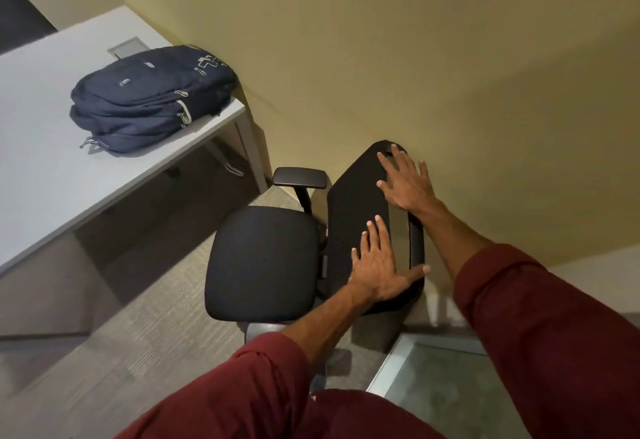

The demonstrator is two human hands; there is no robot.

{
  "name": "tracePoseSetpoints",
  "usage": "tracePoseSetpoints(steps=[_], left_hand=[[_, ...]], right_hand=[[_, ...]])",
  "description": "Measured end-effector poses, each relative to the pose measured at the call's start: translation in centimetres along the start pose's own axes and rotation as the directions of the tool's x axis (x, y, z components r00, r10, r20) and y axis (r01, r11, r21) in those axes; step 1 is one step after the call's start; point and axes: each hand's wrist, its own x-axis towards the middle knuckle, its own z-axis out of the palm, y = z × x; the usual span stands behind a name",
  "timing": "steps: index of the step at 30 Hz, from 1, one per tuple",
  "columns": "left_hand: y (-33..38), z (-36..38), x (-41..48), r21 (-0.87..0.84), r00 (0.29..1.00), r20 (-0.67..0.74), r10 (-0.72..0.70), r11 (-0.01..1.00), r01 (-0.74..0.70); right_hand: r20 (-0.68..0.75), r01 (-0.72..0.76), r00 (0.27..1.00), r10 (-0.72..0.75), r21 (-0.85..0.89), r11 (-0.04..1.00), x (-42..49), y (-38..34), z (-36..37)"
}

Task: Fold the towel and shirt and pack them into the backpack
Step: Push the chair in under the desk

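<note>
Left hand (375, 267), right hand (407, 182) flat on chair back (353, 206); backpack (152, 92) seemingly closed.

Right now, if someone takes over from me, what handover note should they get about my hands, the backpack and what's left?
Left hand: open, flat on the near end of the black chair's backrest, holding nothing.
Right hand: open, flat on the backrest's far end, holding nothing.
Backpack: lying flat on the grey table, at the corner by the wall; it looks zipped shut.
Towel and shirt: not in view.
Done: nothing that shows.
Left: find both, fold them, open the backpack and pack them.
</note>
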Motion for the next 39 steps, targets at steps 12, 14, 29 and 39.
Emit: tracePoseSetpoints(steps=[12, 14, 29, 39], left_hand=[[1.8, 0.8, 2.0, -0.066, 0.968, 0.119, -0.223, 0.971, 0.232], [1.8, 0.7, 2.1, -0.085, 0.962, 0.147, -0.228, 0.967, 0.242], [1.2, 0.2, 1.6, -0.078, 0.965, 0.153, -0.214, 0.971, 0.228], [-0.6, -0.6, 0.2, -0.035, 0.961, 0.171, -0.215, 0.974, 0.224]], right_hand=[[0.028, -0.05, 0.999, 0.045, 0.174, 0.984, 1.3, 1.2, 2.0], [0.013, -0.03, 1.0, 0.029, 0.18, 0.983, 1.4, 1.3, 2.3], [-0.015, -0.008, 1.0, 0.01, 0.108, 0.994, 2.1, 0.7, 2.7], [0.063, -0.041, 0.998, 0.032, 0.147, 0.988, 1.0, -1.5, 2.0]])
